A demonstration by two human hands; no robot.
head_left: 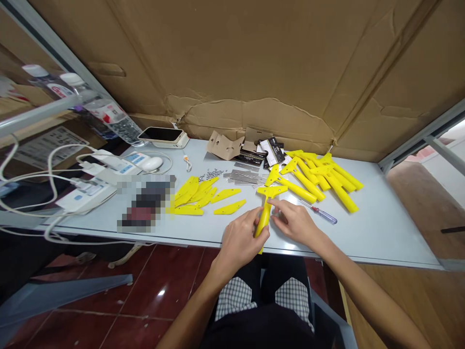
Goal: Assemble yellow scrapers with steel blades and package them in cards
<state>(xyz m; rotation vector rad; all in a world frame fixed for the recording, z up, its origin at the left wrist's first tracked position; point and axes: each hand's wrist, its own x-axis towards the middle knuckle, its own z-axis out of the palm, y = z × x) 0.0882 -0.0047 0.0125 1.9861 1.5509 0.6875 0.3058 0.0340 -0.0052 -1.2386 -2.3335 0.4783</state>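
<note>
My left hand (242, 237) is wrapped round the handle of a yellow scraper (268, 206), held at the table's front edge with its wide head pointing away from me. My right hand (293, 220) is beside it, fingers bent, the index fingertip at the scraper's neck; whether it pinches anything small is hidden. Several yellow scraper handles (341, 194) lie piled to the right. Flat yellow pieces (227, 195) are spread on the left. Metal blades (244, 177) and small screws (212, 174) lie behind. A screwdriver (325, 214) rests right of my right hand.
Opened cardboard packaging (224, 145) and black cards (272, 151) lie at the back. A phone (162, 134), power strips (87, 193) with white cables, a white mouse (151, 164) and bottles (112, 116) occupy the left. A cardboard wall (247, 63) stands behind the table (392, 237).
</note>
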